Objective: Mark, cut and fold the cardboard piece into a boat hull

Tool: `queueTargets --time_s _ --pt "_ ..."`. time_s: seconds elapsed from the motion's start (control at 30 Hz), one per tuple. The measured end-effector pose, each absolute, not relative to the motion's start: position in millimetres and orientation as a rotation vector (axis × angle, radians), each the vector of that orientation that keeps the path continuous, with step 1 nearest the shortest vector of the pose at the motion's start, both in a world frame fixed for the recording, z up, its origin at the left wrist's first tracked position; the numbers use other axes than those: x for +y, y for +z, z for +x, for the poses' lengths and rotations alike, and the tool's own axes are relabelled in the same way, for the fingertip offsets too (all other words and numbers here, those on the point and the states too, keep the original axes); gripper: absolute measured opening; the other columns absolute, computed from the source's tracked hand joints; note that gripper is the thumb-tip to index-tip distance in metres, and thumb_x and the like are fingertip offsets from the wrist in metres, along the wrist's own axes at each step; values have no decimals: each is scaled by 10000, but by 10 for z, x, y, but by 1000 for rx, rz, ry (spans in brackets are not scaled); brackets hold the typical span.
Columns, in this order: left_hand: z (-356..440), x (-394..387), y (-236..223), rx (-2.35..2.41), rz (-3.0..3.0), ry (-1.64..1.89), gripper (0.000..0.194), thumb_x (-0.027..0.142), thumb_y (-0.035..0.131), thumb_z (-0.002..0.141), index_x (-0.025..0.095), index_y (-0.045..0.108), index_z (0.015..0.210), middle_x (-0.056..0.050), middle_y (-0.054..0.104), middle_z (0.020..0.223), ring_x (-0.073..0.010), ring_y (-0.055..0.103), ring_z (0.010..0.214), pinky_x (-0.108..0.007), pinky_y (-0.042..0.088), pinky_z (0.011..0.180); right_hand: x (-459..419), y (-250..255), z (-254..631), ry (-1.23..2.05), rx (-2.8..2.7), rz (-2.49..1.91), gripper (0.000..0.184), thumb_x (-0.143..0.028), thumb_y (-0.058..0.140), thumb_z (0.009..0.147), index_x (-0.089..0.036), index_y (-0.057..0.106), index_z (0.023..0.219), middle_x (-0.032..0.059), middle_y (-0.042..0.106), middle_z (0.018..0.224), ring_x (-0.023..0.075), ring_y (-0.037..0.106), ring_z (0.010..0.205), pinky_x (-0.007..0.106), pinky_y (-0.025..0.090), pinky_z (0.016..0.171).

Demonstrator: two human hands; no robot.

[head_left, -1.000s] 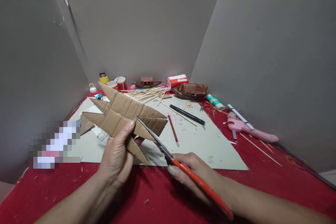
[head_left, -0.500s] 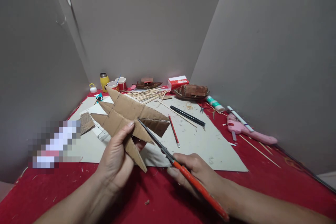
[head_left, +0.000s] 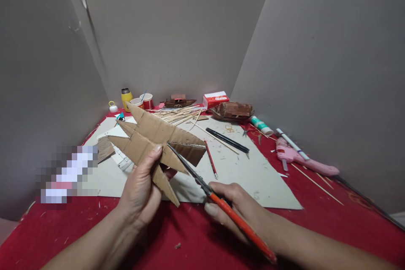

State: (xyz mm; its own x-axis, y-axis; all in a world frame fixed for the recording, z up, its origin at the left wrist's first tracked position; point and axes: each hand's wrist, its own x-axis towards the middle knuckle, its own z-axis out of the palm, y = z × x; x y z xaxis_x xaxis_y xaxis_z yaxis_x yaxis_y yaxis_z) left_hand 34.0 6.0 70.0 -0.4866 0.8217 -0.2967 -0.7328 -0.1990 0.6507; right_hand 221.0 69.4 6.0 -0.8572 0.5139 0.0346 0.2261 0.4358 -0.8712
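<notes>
My left hand (head_left: 142,190) grips a piece of brown cardboard (head_left: 148,135) cut into several pointed flaps, its thumb pressed on the near face. Pencil lines run across the cardboard. Around the red handles of a pair of scissors (head_left: 234,215) my right hand (head_left: 237,202) is closed. The dark blades reach up and left to the cardboard, their tips in the gap between two flaps just right of my left thumb. The fingers of my left hand behind the cardboard are mostly hidden.
A pale board (head_left: 253,177) lies on the red cloth (head_left: 177,240), bearing a black pen (head_left: 227,140), a red pencil (head_left: 211,158) and thin sticks (head_left: 180,114). Behind stand a brown model boat (head_left: 232,111) and a yellow bottle (head_left: 125,99). At right lies a pink glue gun (head_left: 284,152).
The view has shifted very slightly. The cardboard and scissors keep nearly the same pose, with the blades in the same gap.
</notes>
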Motion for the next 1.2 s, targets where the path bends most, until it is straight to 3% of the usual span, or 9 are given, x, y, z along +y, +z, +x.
queueTargets --time_s 0.13,0.33,0.57,0.77,0.83,0.97,1.2 --pt "348 66 684 918 131 1854 197 73 640 858 124 699 1039 -42 774 874 -139 726 674 -228 631 608 705 -25 2212 1393 -2351 -604 381 -495 455 967 -211 388 722 -59 353 616 97 292 554 237 278 498" --pt "273 68 769 910 107 1781 141 41 564 877 87 684 934 -57 745 733 -136 690 531 -174 541 405 708 -40 2249 1481 -2295 -567 311 -365 574 935 -215 399 727 -73 364 602 86 279 530 229 257 475" --pt "195 62 927 924 120 1651 202 25 477 878 76 652 792 -55 662 522 -145 601 359 -194 480 308 707 83 2248 1453 -2347 -664 353 -451 529 941 -218 387 717 -65 387 597 92 309 530 233 280 484" --pt "-57 102 939 928 237 1924 110 43 580 815 97 675 820 -51 737 684 -144 688 533 -214 594 493 733 205 2347 1286 -2607 -644 392 -560 494 915 -209 413 763 -48 392 635 114 303 575 246 289 522" --pt "-153 103 938 990 390 1991 62 69 670 752 97 687 805 -36 734 691 -127 664 516 -181 563 459 758 230 2392 1371 -2601 -556 424 -601 485 906 -210 405 763 -50 373 632 112 292 570 243 279 513" --pt "-260 88 924 1151 704 1990 174 114 821 618 115 678 717 35 662 593 -65 541 412 -126 426 330 804 293 2443 1473 -2516 -398 468 -642 442 912 -202 405 758 -43 351 651 109 286 574 240 273 507" --pt "-323 107 886 1291 931 1898 328 187 838 650 144 710 949 -7 737 857 -165 697 739 -258 618 672 847 310 2449 1565 -2432 -365 513 -679 436 899 -190 431 743 -34 375 642 109 307 568 248 272 505"
